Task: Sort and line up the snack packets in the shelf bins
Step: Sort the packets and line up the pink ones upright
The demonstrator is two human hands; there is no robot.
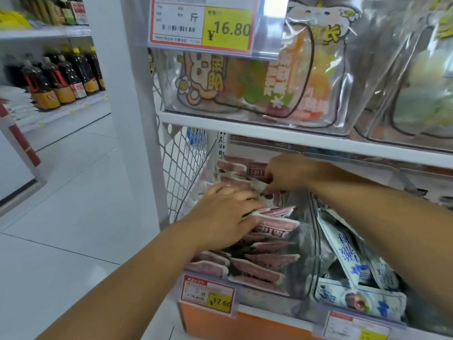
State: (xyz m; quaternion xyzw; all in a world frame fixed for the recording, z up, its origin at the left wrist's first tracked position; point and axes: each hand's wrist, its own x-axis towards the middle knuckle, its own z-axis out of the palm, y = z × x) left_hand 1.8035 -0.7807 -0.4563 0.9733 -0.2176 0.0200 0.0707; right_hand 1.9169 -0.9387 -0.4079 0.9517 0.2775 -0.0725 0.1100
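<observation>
pink packets (274, 228) sitting loose in the bin (305, 253) just above the 17.60 tag (207, 296) | right grip (286, 176) pinching one packet's edge, farther above the tag | left grip (225, 217) pressing flat on the stack, I think (blurry) | probably light, floppy, slick film, so I'd be pinching the sealed rims

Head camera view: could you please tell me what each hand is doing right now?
Left hand: open, fingers flat on the pink packets.
Right hand: closed, pinching one pink packet.

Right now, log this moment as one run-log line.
left hand rests on pink packets | right hand pinches one packet | both in clear bin
</observation>
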